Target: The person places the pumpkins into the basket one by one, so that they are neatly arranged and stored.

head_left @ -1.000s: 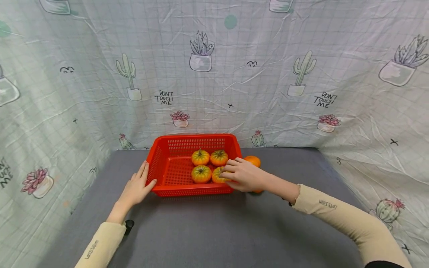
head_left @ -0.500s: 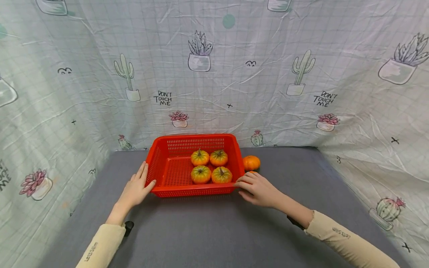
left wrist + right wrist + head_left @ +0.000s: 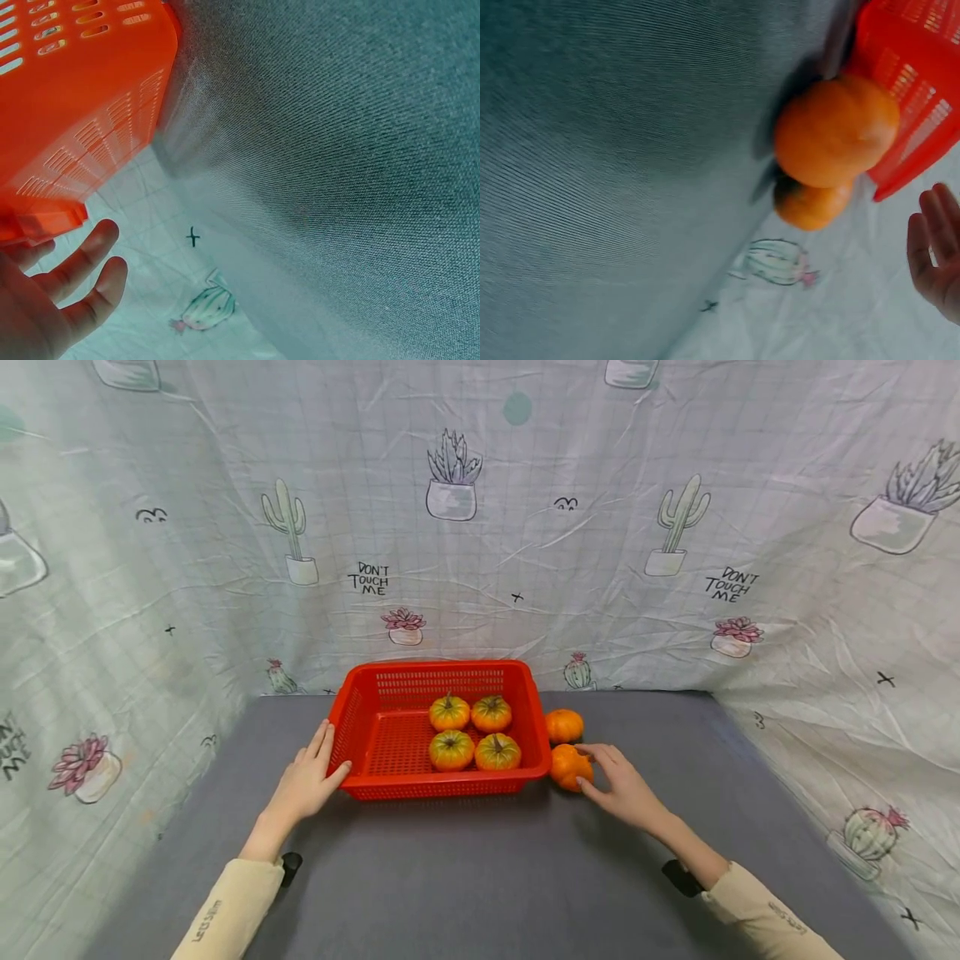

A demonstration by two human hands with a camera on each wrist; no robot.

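A red plastic basket (image 3: 450, 788) stands on the grey table, with several small orange-and-green pumpkins (image 3: 451, 750) grouped in its right half. My left hand (image 3: 302, 783) rests at the basket's left rim, fingers fairly straight and thumb at the near corner; the left wrist view shows its fingers (image 3: 105, 289) beside the red wall. Just outside the basket's right side sits an orange pumpkin (image 3: 570, 767). My right hand (image 3: 626, 789) reaches over it from the right, thumb and fingers spread at its side. In the right wrist view the fingers (image 3: 936, 221) look apart from that pumpkin (image 3: 836, 131).
Behind the near loose pumpkin lies another orange pumpkin (image 3: 564, 725), also close to the basket's right wall. A pale curtain (image 3: 517, 552) printed with cacti hangs around the back and sides of the grey table (image 3: 465, 877).
My right hand has moved from over the basket's right side, past the front right corner, to the near loose pumpkin outside. The left hand has stayed at the left rim.
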